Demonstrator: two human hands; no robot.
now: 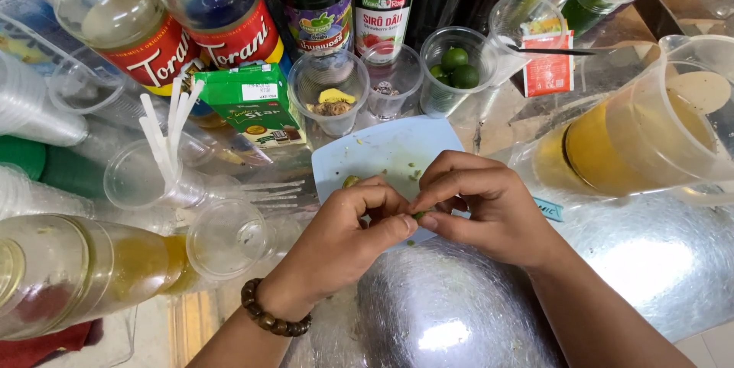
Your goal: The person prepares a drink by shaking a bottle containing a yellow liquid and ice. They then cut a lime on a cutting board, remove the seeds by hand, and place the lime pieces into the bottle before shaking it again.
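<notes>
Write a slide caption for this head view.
Left hand and right hand pinch a small green citrus piece over a pale blue plastic cutting board.

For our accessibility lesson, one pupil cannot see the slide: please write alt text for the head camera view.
Seen from above, a person's left hand and right hand pinch a small green fruit piece together over a pale blue cutting board on a shiny metal counter. Behind stand syrup bottles, a clear cup of small green limes, a green carton and a pitcher of yellow liquid.
</notes>
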